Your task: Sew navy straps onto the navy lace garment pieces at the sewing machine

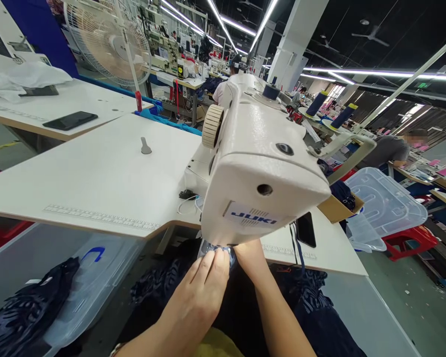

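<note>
A white JUKI sewing machine (260, 163) stands on a white work table (96, 178) and fills the middle of the view. Under its head, my left hand (204, 290) pinches dark blue patterned fabric (163, 282), fingers pressed together on a bunched edge. My right hand (247, 255) reaches under the machine head beside the left hand; its fingers are hidden by the machine. More of the dark fabric (312, 297) drapes down on my right side.
A clear plastic bin (96, 277) with dark fabric (26, 307) sits at lower left. A black phone (306, 229) lies right of the machine. Behind are a standing fan (107, 39), another phone (70, 120), thread cones (315, 103), a clear lid (386, 203) and a seated person (390, 148).
</note>
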Demonstrator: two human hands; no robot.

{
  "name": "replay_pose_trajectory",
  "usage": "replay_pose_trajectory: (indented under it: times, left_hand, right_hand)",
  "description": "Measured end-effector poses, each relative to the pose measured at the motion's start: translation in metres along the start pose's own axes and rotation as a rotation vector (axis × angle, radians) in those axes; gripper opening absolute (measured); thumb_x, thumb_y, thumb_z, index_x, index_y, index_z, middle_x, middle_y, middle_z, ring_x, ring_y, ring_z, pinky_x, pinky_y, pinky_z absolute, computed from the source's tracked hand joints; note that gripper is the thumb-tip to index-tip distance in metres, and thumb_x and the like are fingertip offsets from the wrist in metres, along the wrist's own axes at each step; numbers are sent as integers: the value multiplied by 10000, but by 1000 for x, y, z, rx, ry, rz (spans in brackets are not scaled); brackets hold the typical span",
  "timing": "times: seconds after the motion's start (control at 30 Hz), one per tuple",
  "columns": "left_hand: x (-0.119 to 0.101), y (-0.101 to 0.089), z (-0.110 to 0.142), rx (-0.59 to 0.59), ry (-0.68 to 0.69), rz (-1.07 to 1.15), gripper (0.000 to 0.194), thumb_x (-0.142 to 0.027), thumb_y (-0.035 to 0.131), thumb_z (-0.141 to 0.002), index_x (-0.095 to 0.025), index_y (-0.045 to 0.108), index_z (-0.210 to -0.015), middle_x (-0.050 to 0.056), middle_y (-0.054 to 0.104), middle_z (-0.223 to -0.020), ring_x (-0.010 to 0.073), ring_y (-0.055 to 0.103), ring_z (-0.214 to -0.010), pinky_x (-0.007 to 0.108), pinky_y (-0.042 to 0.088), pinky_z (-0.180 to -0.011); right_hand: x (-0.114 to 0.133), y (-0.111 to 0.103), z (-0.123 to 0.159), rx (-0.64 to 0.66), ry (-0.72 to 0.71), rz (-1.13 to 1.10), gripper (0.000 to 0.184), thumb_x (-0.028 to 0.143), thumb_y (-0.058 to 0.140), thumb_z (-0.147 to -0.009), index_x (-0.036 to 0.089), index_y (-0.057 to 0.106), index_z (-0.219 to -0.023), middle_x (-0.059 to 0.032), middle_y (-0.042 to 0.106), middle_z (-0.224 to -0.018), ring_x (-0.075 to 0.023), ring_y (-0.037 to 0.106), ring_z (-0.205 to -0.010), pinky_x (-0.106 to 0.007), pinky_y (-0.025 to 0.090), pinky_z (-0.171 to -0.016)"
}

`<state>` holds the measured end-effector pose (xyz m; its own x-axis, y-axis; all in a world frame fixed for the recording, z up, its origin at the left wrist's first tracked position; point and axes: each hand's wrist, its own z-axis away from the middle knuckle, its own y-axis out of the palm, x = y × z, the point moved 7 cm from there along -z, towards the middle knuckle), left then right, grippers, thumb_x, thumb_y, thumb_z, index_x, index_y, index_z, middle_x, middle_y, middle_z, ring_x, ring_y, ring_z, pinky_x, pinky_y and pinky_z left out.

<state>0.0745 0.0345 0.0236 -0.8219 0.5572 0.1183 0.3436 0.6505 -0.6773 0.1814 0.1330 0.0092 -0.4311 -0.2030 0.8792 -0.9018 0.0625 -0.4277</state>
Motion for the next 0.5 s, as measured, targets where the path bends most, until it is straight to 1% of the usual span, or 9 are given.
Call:
replay_pose_trajectory:
  times: [0.07, 0.13, 0.3, 0.4, 0.47, 0.5]
  left_hand:
    - [-1, 0, 0, 3, 7, -3, 338, -43, 521, -849, -43, 595, -1179, 112, 673, -1122, 250, 601, -1013, 375, 395, -944]
    - [-1, -2, 0, 8, 7, -8, 336, -40, 521, -849, -41, 596, -1177, 111, 674, -1118, 250, 600, -1012, 375, 395, -939]
    - [-1, -3, 0, 13, 12, 0, 309, -75, 519, -867, -49, 605, -1163, 109, 678, -1112, 251, 597, -1017, 378, 391, -939]
    - [-1, 0, 1, 39, 3, -13, 303, -125, 515, -885, -63, 604, -1169, 105, 672, -1132, 245, 587, -1037, 372, 383, -946]
    - [1, 1, 4, 53, -28, -50, 316, -178, 521, -895, -63, 595, -1180, 103, 666, -1140, 235, 581, -1043, 355, 382, -942]
    - [1, 0, 5, 48, -33, -61, 328, -210, 522, -898, -59, 592, -1181, 105, 664, -1139, 229, 578, -1045, 346, 384, -939]
  right_hand:
    - [2, 0, 0, -8, 3, -17, 181, 153, 525, -750, 199, 671, -655, 2, 656, -602, -196, 627, -708, -298, 509, -742]
    - [5, -1, 1, -18, -1, -47, 178, 149, 522, -743, 192, 686, -693, -11, 691, -680, -194, 636, -723, -295, 515, -735]
    - [10, 0, 0, -22, -12, -85, 222, 140, 504, -731, 187, 721, -749, -31, 736, -774, -194, 661, -752, -294, 530, -758]
    - [9, 0, -3, -41, -32, -53, 260, 182, 497, -730, 183, 730, -846, -57, 748, -873, -213, 675, -828, -313, 536, -795]
    - [6, -1, -1, -57, -35, 21, 252, 236, 511, -710, 190, 729, -828, -64, 749, -826, -237, 677, -828, -339, 541, -800]
    - [5, -2, 2, -62, -37, 73, 225, 263, 523, -689, 203, 726, -767, -58, 743, -743, -247, 678, -786, -346, 549, -778]
